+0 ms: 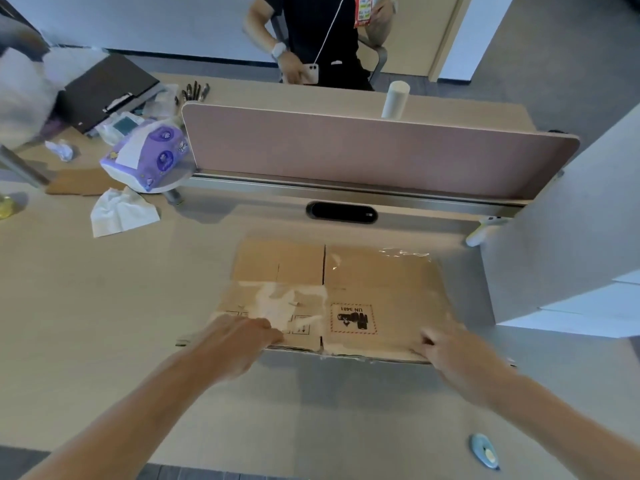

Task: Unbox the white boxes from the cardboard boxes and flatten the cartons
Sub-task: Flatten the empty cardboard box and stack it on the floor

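The flattened carton lies mid-desk by the pink divider, my right hand pinching its near edge and my left hand on the near-left corner (grip too blurry to tell), so I'd press both creases down evenly.

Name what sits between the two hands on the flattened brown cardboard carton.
In the head view, between the left hand and right hand lies the red-bordered UN 3481 mark printed on the flattened brown cardboard carton.

The flattened carton bears "UN 3481", upside down.
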Demonstrator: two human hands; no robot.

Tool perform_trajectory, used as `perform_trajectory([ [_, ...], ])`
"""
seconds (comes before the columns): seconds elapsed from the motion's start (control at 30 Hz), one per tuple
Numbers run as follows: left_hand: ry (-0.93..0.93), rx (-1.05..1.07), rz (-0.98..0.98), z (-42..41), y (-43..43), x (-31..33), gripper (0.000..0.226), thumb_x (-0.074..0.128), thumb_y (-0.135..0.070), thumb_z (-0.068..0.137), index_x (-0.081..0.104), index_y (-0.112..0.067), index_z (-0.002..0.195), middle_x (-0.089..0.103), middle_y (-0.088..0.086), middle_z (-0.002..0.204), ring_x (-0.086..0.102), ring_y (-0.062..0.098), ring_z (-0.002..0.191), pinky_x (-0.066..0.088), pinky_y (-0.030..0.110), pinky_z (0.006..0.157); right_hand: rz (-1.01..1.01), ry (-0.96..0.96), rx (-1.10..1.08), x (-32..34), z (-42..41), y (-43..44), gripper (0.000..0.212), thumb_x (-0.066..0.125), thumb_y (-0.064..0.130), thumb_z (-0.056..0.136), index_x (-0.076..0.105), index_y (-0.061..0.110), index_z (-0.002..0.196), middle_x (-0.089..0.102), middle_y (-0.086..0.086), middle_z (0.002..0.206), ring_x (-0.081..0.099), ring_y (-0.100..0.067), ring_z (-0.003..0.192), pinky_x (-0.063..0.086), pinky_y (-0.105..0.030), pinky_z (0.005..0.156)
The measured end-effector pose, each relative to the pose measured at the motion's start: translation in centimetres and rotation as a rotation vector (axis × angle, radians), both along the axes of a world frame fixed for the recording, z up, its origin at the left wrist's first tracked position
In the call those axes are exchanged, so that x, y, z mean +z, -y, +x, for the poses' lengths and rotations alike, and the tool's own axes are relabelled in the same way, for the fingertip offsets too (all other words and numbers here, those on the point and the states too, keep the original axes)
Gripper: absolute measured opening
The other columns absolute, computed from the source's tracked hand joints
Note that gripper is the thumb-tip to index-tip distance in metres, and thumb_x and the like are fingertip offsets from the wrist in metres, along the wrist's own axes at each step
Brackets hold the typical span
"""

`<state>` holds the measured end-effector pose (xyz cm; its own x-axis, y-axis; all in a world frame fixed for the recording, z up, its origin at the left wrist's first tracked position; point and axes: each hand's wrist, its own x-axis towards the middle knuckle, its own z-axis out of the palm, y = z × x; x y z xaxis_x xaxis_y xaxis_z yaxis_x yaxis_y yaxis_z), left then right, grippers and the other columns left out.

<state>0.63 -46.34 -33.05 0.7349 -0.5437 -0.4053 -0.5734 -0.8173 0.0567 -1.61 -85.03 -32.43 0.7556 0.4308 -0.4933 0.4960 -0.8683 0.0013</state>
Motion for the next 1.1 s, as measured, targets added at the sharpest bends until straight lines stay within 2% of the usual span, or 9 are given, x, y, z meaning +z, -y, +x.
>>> perform_trajectory([
  [0.1,-0.038,0.013,-0.006,-3.2,-0.4,-4.2,0.053,0.076,-0.014,0.081,0.056,-0.037,0.125,0.066,-0.017,0.119,0.069,0.015,0.098,0.05,0.028,0.066,0.011,0.069,0.01,-3.6,-3.1,0.2,0.075,0.081,0.006,0.031,0.072,0.021,0.104,0.057,0.002,0.088,0.058,-0.018,0.075,0.057,-0.031,0.062],
  [0.2,-0.087,0.037,-0.023,-4.8,-0.6,-7.3,0.083,0.099,-0.026,0.038,0.065,-0.034,0.113,0.072,-0.017,0.111,0.073,0.007,0.091,0.058,0.02,0.063,-0.021,0.01,-0.044,-6.7,-5.3,0.1,0.101,0.086,0.011,0.013,0.074,0.007,0.113,0.065,-0.007,0.097,0.057,-0.024,0.086,0.058,-0.035,0.062],
  [0.27,-0.177,0.045,-0.017,-5.6,-0.9,-8.5,0.085,0.09,-0.046,0.056,0.055,-0.031,0.132,0.064,-0.013,0.131,0.067,0.009,0.115,0.057,0.025,0.089,-0.037,-0.119,-0.064,-7.9,-6.3,-0.3,0.103,0.092,0.026,0.029,0.067,0.007,0.127,0.066,-0.007,0.111,0.052,-0.024,0.1,0.06,-0.038,0.069],
  [0.37,-0.296,0.032,0.001,-5.1,-0.4,-9.3,0.091,0.043,-0.08,0.082,0.022,-0.034,0.158,0.018,-0.014,0.165,0.016,0.014,0.155,0.013,0.049,0.127,0.074,-0.268,-0.106,-9.8,-6.8,-0.2,0.086,0.058,0.06,0.086,0.021,0.028,0.156,0.034,0.002,0.155,0.037,-0.026,0.141,0.041,-0.049,0.111],
  [0.47,-0.235,0.117,-0.052,-2.3,2.4,-10.5,0.097,0.036,-0.087,0.084,0.007,-0.038,0.161,-0.008,-0.013,0.168,-0.006,0.015,0.157,0.0,0.052,0.127,0.135,-0.27,-0.221,-11.1,-5.0,-0.5,0.073,0.034,0.064,0.097,-0.002,0.041,0.157,-0.001,0.007,0.167,0.014,-0.025,0.152,0.02,-0.05,0.123],
  [0.63,-0.082,0.112,-0.089,2.5,8.7,-15.4,0.1,0.025,-0.088,0.088,-0.018,-0.032,0.16,-0.023,-0.003,0.168,-0.019,0.025,0.155,-0.001,0.064,0.123,0.131,-0.028,-0.332,-14.7,-0.7,-2.2,0.083,0.026,0.072,0.095,-0.006,0.032,0.161,-0.011,0.0,0.169,0.01,-0.031,0.152,0.013,-0.06,0.122],
  [0.73,-0.014,0.097,-0.063,2.4,9.9,-18.2,0.099,0.021,-0.088,0.089,-0.014,-0.03,0.161,-0.022,0.001,0.169,-0.019,0.029,0.155,-0.002,0.068,0.12,0.061,0.029,-0.341,-17.6,-0.3,-2.2,0.088,0.021,0.077,0.093,-0.007,0.027,0.161,-0.013,-0.003,0.169,-0.002,-0.029,0.156,0.007,-0.069,0.119],
  [1.0,0.036,0.118,-0.276,4.7,11.8,-19.1,0.09,0.032,-0.082,0.092,0.026,-0.023,0.159,0.01,0.007,0.17,-0.005,0.027,0.158,0.001,0.064,0.123,0.094,0.083,-0.355,-19.7,-0.8,-1.7,0.089,0.03,0.076,0.092,0.014,0.024,0.162,0.002,-0.004,0.17,0.006,-0.03,0.156,0.012,-0.072,0.116],
  [1.1,0.1,0.106,-0.261,10.2,15.9,-19.3,0.089,0.029,-0.081,0.094,0.011,-0.028,0.163,-0.003,0.004,0.171,-0.014,0.025,0.157,-0.002,0.059,0.125,0.105,0.101,-0.326,-19.9,-0.8,-1.4,0.088,0.032,0.075,0.092,0.019,0.022,0.161,0.005,-0.006,0.17,0.009,-0.032,0.156,0.015,-0.073,0.114],
])
